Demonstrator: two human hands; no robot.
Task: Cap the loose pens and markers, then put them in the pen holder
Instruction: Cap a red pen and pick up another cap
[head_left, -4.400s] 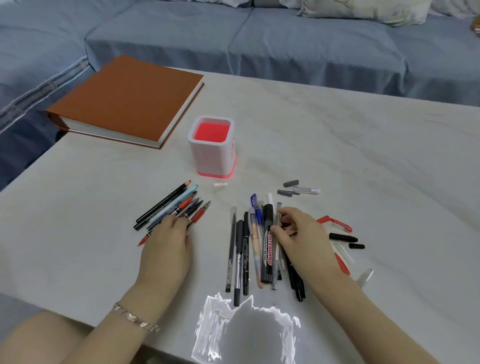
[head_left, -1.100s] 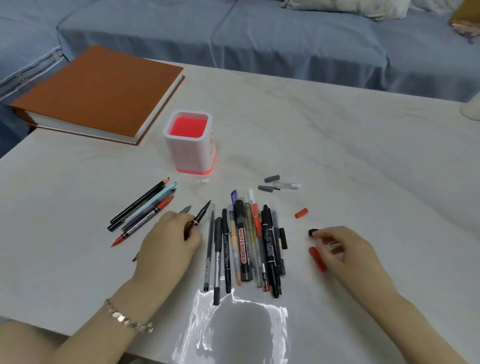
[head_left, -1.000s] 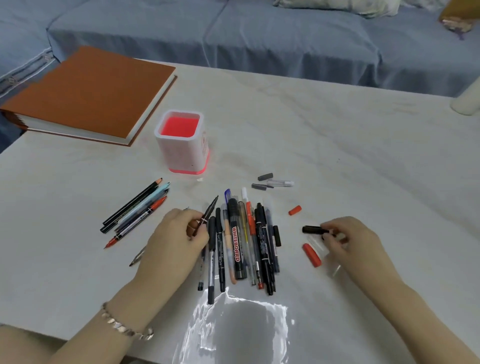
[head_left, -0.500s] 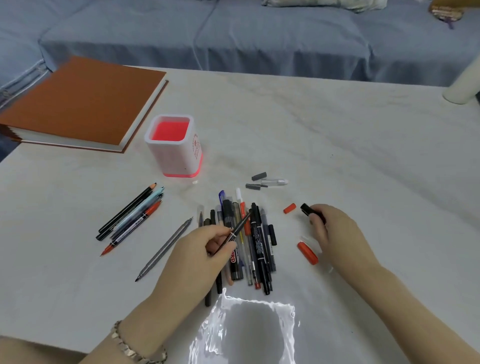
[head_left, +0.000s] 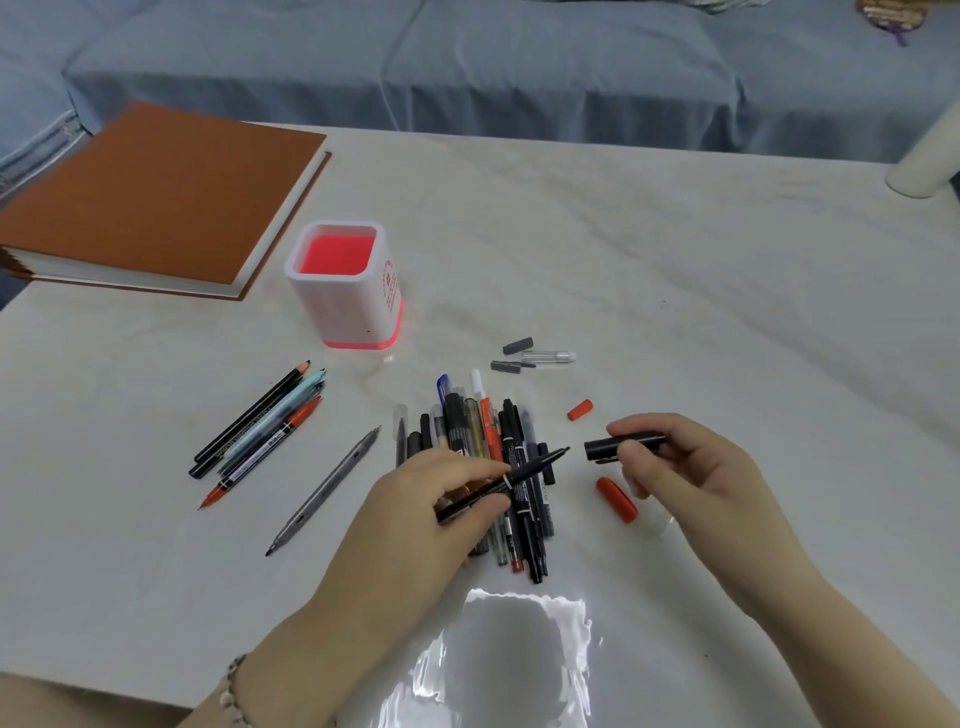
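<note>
My left hand (head_left: 415, 525) holds an uncapped black pen (head_left: 524, 475) over the pile of pens and markers (head_left: 498, 441), its tip pointing right. My right hand (head_left: 691, 478) pinches a black cap (head_left: 615, 447), its open end facing the pen tip a short gap away. The white pen holder (head_left: 345, 296) with a red inside stands upright behind the pile, nothing in it. Several more pens (head_left: 260, 431) lie to the left, and a grey pen (head_left: 324, 491) lies alone between them and the pile.
Loose caps lie on the white table (head_left: 675, 286): two red caps (head_left: 615, 499) (head_left: 579, 409) near my right hand, grey and clear ones (head_left: 535, 356) behind the pile. A brown book (head_left: 156, 192) lies at back left. A white cylinder (head_left: 930, 156) stands at the far right edge.
My left hand lifted the black pen and turned its tip to the right. My right hand picked up the black cap and brought it close to the tip.
</note>
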